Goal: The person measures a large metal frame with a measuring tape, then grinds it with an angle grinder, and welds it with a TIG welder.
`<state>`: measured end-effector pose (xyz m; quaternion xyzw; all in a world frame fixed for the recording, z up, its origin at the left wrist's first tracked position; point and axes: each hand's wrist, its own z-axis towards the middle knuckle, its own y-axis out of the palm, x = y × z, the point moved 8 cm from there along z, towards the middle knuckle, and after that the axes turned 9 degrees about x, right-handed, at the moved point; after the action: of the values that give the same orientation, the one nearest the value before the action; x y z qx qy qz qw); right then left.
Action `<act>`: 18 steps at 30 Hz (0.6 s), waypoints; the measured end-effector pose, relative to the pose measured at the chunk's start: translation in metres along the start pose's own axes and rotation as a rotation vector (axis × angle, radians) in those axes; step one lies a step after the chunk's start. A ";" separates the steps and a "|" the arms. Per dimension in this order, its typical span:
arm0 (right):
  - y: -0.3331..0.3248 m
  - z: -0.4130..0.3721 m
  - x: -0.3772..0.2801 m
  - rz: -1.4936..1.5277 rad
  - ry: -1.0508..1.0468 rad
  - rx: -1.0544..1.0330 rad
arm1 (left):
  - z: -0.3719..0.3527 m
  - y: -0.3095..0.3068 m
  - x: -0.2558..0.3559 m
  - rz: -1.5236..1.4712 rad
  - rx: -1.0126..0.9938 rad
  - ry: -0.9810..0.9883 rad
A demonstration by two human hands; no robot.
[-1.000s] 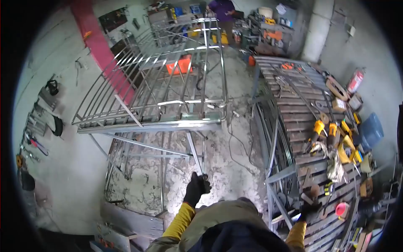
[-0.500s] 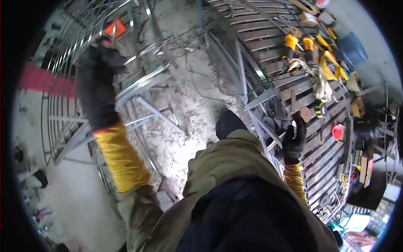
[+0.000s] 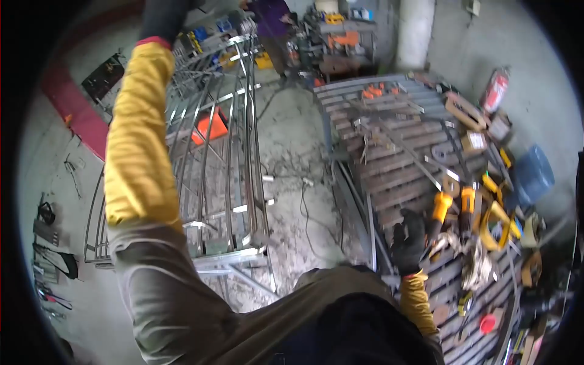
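My left hand [image 3: 163, 19], in a black glove, is raised at the top edge of the view above the metal frame. Its fingers are cut off, so any hold is hidden. Below it stands a frame of shiny metal bars [image 3: 228, 164]. My right hand [image 3: 407, 240], also in a black glove, hovers over or rests on the slatted metal bench [image 3: 389, 194]. Its fingers look partly spread, with nothing visible in them. Just right of it lie two yellow-and-dark power tools [image 3: 442, 207], with a crumpled whitish cloth [image 3: 477, 267] beyond.
An orange object [image 3: 210, 126] shows through the bars. Cables [image 3: 307, 213] cross the floor between frame and bench. A person in purple [image 3: 272, 21] stands at the back. A blue water jug [image 3: 533, 173] and a fire extinguisher [image 3: 496, 90] are by the right wall.
The view has tilted up, bringing the back of the room and the person into sight. My left hand has risen to the top edge. My right hand is now nearer the power tools.
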<state>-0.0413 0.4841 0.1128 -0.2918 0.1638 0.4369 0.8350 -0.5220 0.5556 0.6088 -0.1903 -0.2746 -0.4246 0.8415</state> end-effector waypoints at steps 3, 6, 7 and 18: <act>0.049 0.016 0.040 0.067 0.169 -0.098 | 0.062 -0.016 -0.062 0.681 0.221 0.260; 0.099 -0.026 0.098 -0.261 -0.023 -0.299 | 0.075 0.004 -0.146 1.471 0.118 0.450; 0.127 -0.058 0.136 -0.457 -0.010 -0.588 | 0.079 0.000 -0.185 1.413 0.065 0.393; 0.106 0.001 0.129 -0.085 0.390 -0.167 | 0.138 -0.036 -0.468 1.292 0.040 -0.264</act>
<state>-0.0557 0.6135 0.0092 -0.4457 0.2733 0.3488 0.7778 -0.8214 0.8971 0.4273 -0.3516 -0.2141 0.1978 0.8896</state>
